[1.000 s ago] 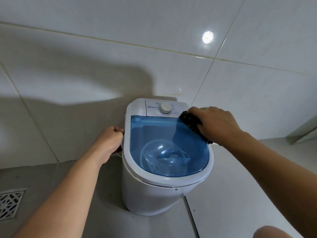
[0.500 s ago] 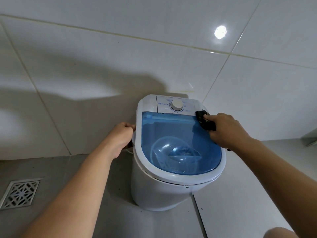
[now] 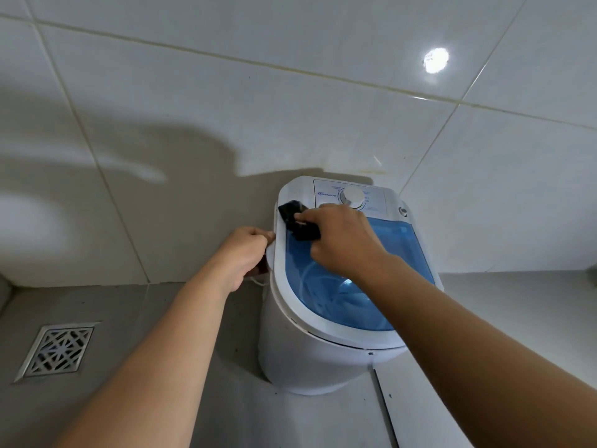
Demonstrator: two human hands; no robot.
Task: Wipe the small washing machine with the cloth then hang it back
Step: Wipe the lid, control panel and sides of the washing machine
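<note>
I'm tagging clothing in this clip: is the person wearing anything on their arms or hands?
Nothing shows. Both forearms are bare up to the frame edge, with no sleeves in view. The left hand and right hand have no gloves, rings, watch or bracelets visible.

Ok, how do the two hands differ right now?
The right hand lies on top of the washer, pressing the black cloth at the lid's back left corner; the left hand holds no cloth and grips the washer's left rim. The right reaches across the blue lid; the left stays beside the machine. Both touch the washer.
</note>
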